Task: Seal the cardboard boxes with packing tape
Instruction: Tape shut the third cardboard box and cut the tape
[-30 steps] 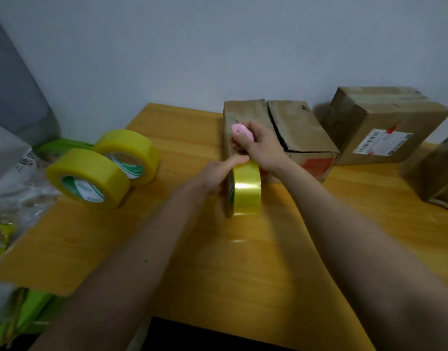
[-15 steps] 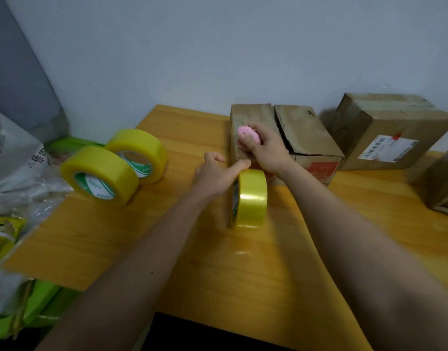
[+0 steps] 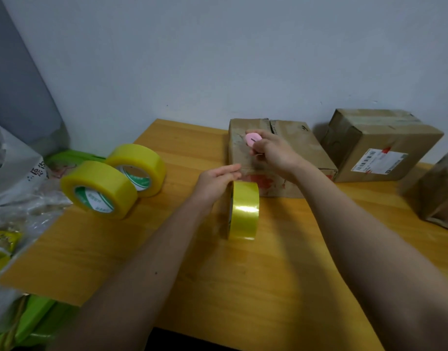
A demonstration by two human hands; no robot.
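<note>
On our left two spare tape rolls (image 3: pixel 111 183) lean together on the table (image 3: pixel 243 274), untouched. Our left hand (image 3: pixel 215 179) reaches with straight, relaxed fingers to the near top edge of the box (image 3: pixel 293 153), just above the working roll (image 3: pixel 243 210) standing on edge against the box front. Our right hand (image 3: pixel 273 153) curls round a pink cutter (image 3: pixel 252 139) over the lid. We should probably press the strip flat, keep it taut, and cut close to the edge. A second box (image 3: pixel 382 145) sits further right.
</note>
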